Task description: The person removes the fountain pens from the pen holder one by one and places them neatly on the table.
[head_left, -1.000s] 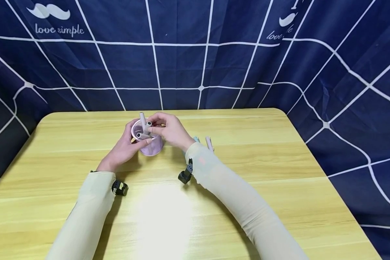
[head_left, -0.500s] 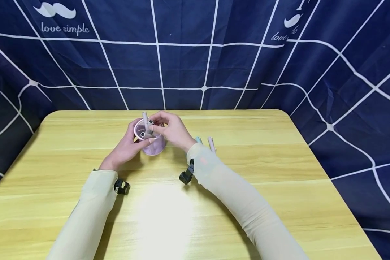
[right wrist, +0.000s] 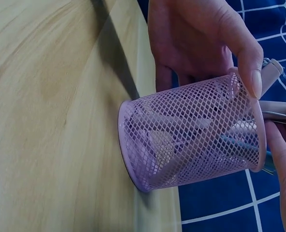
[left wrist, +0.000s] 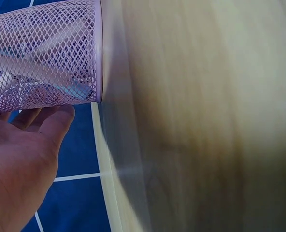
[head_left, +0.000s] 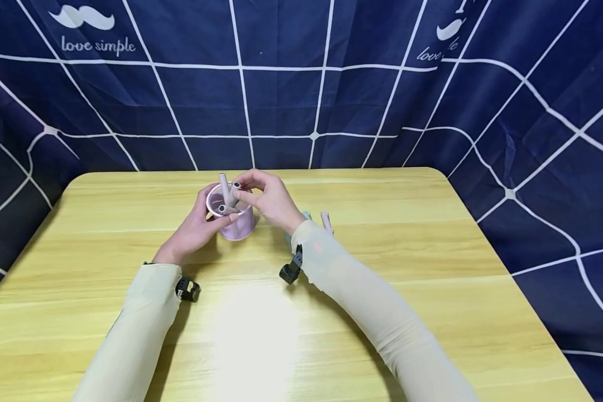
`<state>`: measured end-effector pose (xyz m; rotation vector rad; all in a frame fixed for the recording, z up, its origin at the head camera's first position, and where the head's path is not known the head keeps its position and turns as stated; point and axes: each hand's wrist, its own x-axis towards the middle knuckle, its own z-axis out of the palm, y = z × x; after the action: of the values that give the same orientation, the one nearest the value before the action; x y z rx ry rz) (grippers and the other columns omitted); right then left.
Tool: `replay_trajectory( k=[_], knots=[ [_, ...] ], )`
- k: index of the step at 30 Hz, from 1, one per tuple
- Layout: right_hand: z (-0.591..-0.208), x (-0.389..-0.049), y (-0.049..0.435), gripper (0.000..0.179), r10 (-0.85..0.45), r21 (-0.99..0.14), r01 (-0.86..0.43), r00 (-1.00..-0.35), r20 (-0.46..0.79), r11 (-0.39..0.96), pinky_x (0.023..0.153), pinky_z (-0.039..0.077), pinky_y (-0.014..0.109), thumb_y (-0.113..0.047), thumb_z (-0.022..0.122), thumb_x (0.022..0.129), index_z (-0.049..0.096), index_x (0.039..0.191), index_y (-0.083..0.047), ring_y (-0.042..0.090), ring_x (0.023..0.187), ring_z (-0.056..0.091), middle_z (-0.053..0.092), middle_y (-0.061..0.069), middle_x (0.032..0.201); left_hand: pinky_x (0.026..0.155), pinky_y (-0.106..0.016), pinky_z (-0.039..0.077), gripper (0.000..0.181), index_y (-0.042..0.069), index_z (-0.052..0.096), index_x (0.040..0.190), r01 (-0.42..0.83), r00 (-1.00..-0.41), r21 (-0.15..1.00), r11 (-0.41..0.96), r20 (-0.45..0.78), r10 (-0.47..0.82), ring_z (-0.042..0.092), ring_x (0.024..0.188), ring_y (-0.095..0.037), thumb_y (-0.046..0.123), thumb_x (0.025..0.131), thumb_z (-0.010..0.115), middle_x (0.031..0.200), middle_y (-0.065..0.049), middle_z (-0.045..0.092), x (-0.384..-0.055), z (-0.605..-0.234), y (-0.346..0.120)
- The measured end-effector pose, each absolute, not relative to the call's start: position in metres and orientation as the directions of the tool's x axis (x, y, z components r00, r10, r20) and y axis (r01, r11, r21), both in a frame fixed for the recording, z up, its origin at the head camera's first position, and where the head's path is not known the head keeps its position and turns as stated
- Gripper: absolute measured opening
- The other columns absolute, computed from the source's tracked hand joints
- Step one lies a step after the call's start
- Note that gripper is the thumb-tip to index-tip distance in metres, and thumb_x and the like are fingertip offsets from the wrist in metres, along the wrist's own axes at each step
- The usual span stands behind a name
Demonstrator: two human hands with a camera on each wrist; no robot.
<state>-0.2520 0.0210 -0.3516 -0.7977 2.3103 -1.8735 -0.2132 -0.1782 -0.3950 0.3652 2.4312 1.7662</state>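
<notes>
A lilac mesh pen holder (head_left: 238, 228) stands upright near the back of the table, also large in the right wrist view. My left hand (head_left: 193, 231) grips it from the left, thumb over the rim (right wrist: 262, 130). Several grey pens lean in it, one (head_left: 224, 184) rising toward the back, another (head_left: 223, 209) toward the front left. At the mouth, my right hand (head_left: 273, 201) pinches a grey pen (head_left: 237, 186) between thumb and fingers, its lower part inside the holder. Through the mesh (left wrist: 41, 58), more slim shapes show in the left wrist view.
Partly behind the right forearm lie a teal pen (head_left: 307, 215) and a pale lilac pen (head_left: 326, 222) on the wooden table (head_left: 407, 251). A dark blue curtain (head_left: 281, 111) with white lines hangs behind the table and along its sides.
The right hand and its pinched pen have shifted slightly up and right over the holder's mouth. The left hand keeps its grip and the holder stays put.
</notes>
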Motion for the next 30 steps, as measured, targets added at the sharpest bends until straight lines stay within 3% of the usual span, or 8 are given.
replay_trajectory(
  k=[5,12,30],
  knots=[
    [-0.351,-0.254,0.022,0.017,-0.421,-0.921,-0.372,-0.859,0.293,0.118,0.088,0.046,0.029,-0.007,0.072,0.090,0.068,0.106,-0.005,0.016,0.097,0.062,0.068,0.002,0.102,0.112,-0.053,0.019,0.084,0.016,0.010,0.154,0.121,-0.966,0.950,0.288,0.045,0.255,0.025,0.140,-0.030,0.023,0.093,0.067,0.152,-0.015,0.030,-0.213,-0.395,-0.178],
    [-0.350,-0.253,0.025,0.017,-0.391,-0.911,-0.407,-0.851,0.352,0.064,0.091,0.048,0.036,-0.006,0.072,0.089,0.068,0.106,-0.003,0.016,0.095,0.062,0.070,0.005,0.100,0.112,-0.054,0.019,0.083,0.014,0.011,0.154,0.142,-0.964,0.943,0.300,0.062,0.259,0.025,0.140,-0.031,0.021,0.093,0.067,0.151,-0.016,0.030,-0.214,-0.395,-0.177],
    [-0.329,-0.249,0.044,0.018,-0.313,-0.878,-0.469,-0.824,0.473,-0.090,0.082,0.052,0.037,0.003,0.071,0.088,0.066,0.105,0.006,0.019,0.094,0.064,0.069,0.010,0.100,0.112,-0.055,0.017,0.083,0.017,0.011,0.154,0.128,-0.964,0.952,0.278,0.054,0.259,0.025,0.141,-0.031,0.019,0.093,0.067,0.151,-0.015,0.032,-0.214,-0.396,-0.178]
  ],
)
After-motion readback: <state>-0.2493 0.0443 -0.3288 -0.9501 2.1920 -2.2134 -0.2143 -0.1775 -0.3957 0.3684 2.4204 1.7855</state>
